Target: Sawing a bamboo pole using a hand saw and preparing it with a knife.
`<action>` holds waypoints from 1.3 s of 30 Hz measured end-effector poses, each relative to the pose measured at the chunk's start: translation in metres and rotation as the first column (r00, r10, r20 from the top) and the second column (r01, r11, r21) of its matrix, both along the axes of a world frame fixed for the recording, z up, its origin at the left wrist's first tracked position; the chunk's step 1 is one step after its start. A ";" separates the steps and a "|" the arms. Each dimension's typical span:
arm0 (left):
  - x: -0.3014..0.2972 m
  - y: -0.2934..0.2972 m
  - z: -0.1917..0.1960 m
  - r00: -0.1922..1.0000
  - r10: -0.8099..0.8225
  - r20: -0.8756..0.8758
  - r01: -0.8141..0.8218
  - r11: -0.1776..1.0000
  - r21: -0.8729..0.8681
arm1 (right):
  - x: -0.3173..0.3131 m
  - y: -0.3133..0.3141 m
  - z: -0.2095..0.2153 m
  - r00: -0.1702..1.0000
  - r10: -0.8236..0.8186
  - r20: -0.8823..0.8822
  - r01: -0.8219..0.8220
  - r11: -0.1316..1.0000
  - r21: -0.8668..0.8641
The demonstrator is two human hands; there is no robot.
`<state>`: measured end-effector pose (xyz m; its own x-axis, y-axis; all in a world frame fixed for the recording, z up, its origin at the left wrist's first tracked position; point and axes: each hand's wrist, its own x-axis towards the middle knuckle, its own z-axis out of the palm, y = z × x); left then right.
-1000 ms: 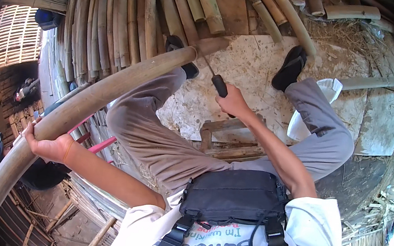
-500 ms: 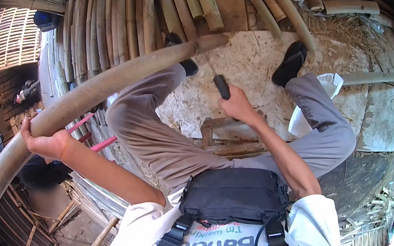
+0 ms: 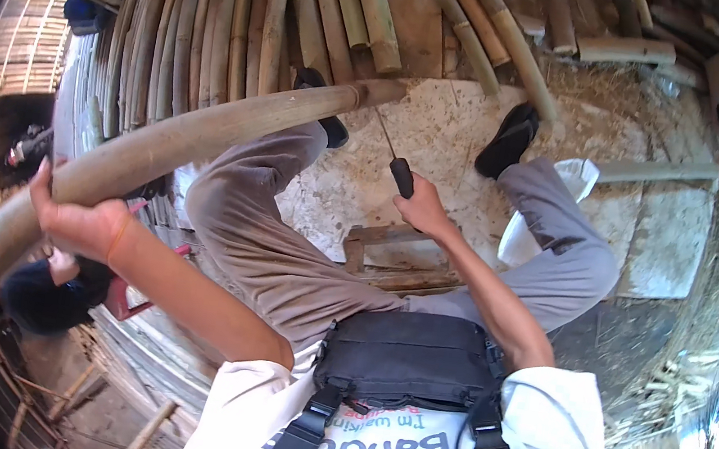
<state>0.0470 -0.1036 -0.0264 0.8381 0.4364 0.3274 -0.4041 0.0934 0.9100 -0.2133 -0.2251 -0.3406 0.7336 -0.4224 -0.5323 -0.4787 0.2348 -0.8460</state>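
My left hand [image 3: 79, 219] grips a long thick bamboo pole [image 3: 199, 135] near its lower left end. The pole slants up to the right, its far end resting by my left foot [image 3: 321, 106] on the pale stone floor. My right hand [image 3: 421, 207] is closed on the black handle of a knife [image 3: 400, 175], whose thin blade points up toward the pole's far end. I sit with both knees bent, grey trousers, black sandals.
Many bamboo poles [image 3: 250, 19] lie side by side at the top and left. A small wooden block [image 3: 375, 240] sits between my legs. A white bag [image 3: 563, 192] lies by my right knee, a person's dark-haired head [image 3: 50, 297] is at lower left.
My left hand has lifted the pole's near end higher and a little to the right. My right hand with the knife stays roughly in place, shifting slightly.
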 end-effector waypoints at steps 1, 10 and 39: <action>-0.002 -0.011 -0.003 1.000 0.019 -0.008 -0.019 1.000 0.008 | 0.000 -0.006 -0.006 1.000 0.015 -0.007 -0.016 1.000 -0.024; -0.005 -0.029 0.017 0.999 -0.010 0.046 0.012 0.999 -0.030 | 0.010 0.027 0.039 0.999 0.035 0.027 -0.034 0.998 -0.053; 0.002 -0.024 0.005 0.710 -0.642 0.289 0.666 0.746 0.021 | -0.085 -0.034 0.064 0.487 0.377 -0.788 -0.853 0.397 -0.338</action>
